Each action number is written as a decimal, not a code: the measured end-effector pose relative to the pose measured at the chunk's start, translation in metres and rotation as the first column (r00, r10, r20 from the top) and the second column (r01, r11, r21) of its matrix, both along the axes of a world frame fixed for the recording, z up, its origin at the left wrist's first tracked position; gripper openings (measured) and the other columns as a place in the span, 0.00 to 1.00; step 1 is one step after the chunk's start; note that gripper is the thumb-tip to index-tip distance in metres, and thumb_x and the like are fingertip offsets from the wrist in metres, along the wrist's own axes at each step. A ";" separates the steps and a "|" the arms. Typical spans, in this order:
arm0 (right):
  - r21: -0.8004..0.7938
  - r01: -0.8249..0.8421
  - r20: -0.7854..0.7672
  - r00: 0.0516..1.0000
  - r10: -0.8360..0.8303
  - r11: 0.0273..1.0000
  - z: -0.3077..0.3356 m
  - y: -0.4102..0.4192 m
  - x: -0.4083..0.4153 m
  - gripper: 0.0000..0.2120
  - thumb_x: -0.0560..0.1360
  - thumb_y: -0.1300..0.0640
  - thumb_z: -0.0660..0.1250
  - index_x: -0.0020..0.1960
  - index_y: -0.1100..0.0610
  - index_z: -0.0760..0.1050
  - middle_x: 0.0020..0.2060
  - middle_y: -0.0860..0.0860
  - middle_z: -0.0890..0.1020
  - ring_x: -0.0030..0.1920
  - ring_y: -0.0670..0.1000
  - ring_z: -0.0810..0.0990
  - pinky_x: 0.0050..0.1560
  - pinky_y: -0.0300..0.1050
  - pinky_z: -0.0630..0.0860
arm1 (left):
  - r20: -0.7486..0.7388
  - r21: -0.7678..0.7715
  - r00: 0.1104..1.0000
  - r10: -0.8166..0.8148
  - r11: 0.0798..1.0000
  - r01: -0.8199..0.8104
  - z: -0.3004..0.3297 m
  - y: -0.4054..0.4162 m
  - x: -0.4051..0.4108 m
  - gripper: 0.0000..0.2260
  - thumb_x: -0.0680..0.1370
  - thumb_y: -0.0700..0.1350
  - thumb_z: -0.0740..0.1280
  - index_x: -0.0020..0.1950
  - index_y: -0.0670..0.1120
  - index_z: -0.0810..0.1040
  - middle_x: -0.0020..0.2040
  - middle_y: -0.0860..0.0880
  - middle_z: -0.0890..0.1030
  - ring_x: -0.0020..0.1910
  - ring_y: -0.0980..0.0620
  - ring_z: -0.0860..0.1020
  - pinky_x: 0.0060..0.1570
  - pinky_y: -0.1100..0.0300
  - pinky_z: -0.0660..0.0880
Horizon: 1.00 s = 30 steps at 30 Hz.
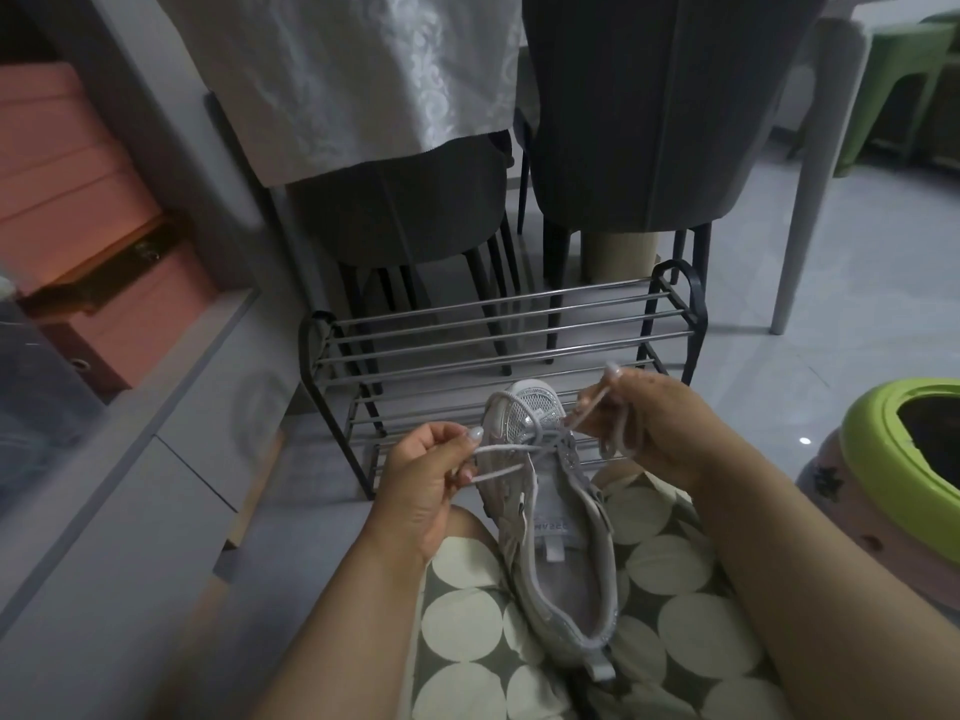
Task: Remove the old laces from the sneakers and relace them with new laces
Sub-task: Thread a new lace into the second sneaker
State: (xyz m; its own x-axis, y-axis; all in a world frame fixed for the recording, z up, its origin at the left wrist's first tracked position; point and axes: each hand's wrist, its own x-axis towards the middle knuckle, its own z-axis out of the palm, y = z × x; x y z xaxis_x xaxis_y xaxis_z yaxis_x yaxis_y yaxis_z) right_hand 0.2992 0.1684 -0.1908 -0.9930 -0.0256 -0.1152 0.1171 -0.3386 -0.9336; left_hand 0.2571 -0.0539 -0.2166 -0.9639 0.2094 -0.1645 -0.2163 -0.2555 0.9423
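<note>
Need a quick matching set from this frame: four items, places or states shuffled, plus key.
Items
1. sneaker
2. shoe rack
3. left hand
4. right hand

Places or states
A. pinches lace left of the toe
B. stands on the floor, ahead of the knees
C. lies on the lap, toe pointing away
D. grips lace right of the toe

Pairs: 1-C, 2-B, 3-A, 4-D

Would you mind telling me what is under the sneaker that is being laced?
The sneaker lies on the person's lap, on cloth with pale circles. Its sole and the cloth directly beneath are hidden. Both hands hold the lace above its toe end.
</note>
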 end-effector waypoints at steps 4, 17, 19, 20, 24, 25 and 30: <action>-0.271 0.128 -0.012 0.991 -0.137 0.954 -0.002 0.008 -0.004 0.18 0.82 0.54 0.52 0.35 0.58 0.64 0.25 0.52 0.68 0.25 0.50 0.67 0.28 0.43 0.74 | -0.021 -0.085 0.998 -0.056 0.995 0.055 -0.001 0.003 0.002 0.04 0.75 0.34 0.67 0.42 0.41 0.74 0.26 0.49 0.72 0.26 0.53 0.73 0.32 0.64 0.75; 0.915 -0.153 0.118 0.986 0.115 0.374 0.013 0.001 0.007 0.12 0.72 0.52 0.71 0.32 0.55 0.77 0.28 0.50 0.74 0.30 0.49 0.70 0.33 0.42 0.67 | -0.075 -0.202 0.969 -0.236 0.955 0.217 -0.002 0.008 0.006 0.07 0.73 0.41 0.72 0.48 0.43 0.76 0.38 0.48 0.77 0.35 0.54 0.76 0.40 0.62 0.76; 0.812 -0.130 0.093 0.991 0.094 0.570 0.017 0.002 0.011 0.10 0.72 0.54 0.71 0.34 0.59 0.78 0.24 0.50 0.72 0.27 0.49 0.67 0.29 0.40 0.65 | -0.068 -0.246 0.947 -0.313 0.925 0.288 -0.002 0.010 0.009 0.21 0.65 0.47 0.79 0.52 0.44 0.74 0.40 0.47 0.75 0.37 0.53 0.75 0.39 0.60 0.75; 0.786 -0.139 0.093 0.990 0.107 0.603 0.017 0.000 0.011 0.11 0.72 0.54 0.71 0.36 0.60 0.78 0.23 0.50 0.71 0.26 0.49 0.66 0.28 0.39 0.64 | -0.063 -0.316 0.935 -0.348 0.896 0.312 -0.002 0.011 0.011 0.26 0.61 0.49 0.80 0.53 0.46 0.74 0.41 0.48 0.74 0.39 0.52 0.73 0.39 0.59 0.75; 0.809 -0.179 0.102 0.981 0.166 0.559 0.012 -0.004 0.008 0.10 0.73 0.54 0.71 0.35 0.58 0.78 0.27 0.53 0.71 0.29 0.50 0.67 0.32 0.43 0.65 | -0.096 -0.550 0.917 -0.388 0.788 0.276 -0.003 0.018 0.016 0.24 0.61 0.43 0.75 0.54 0.51 0.72 0.43 0.48 0.71 0.38 0.53 0.70 0.38 0.58 0.72; 0.816 -0.181 0.105 0.980 0.167 0.549 0.011 -0.002 0.008 0.11 0.72 0.54 0.71 0.33 0.55 0.78 0.27 0.52 0.72 0.29 0.50 0.67 0.33 0.43 0.65 | -0.109 -0.548 0.923 -0.370 0.797 0.255 -0.002 0.019 0.016 0.21 0.63 0.38 0.72 0.53 0.50 0.72 0.43 0.47 0.71 0.36 0.53 0.69 0.36 0.60 0.71; 0.752 -0.258 0.145 0.962 0.230 0.606 0.008 0.011 0.008 0.18 0.71 0.62 0.70 0.25 0.53 0.72 0.24 0.50 0.68 0.28 0.50 0.64 0.31 0.42 0.63 | -0.142 -0.474 0.952 -0.271 0.863 0.175 -0.001 0.018 0.015 0.20 0.67 0.25 0.65 0.51 0.45 0.74 0.42 0.48 0.71 0.37 0.56 0.69 0.35 0.68 0.70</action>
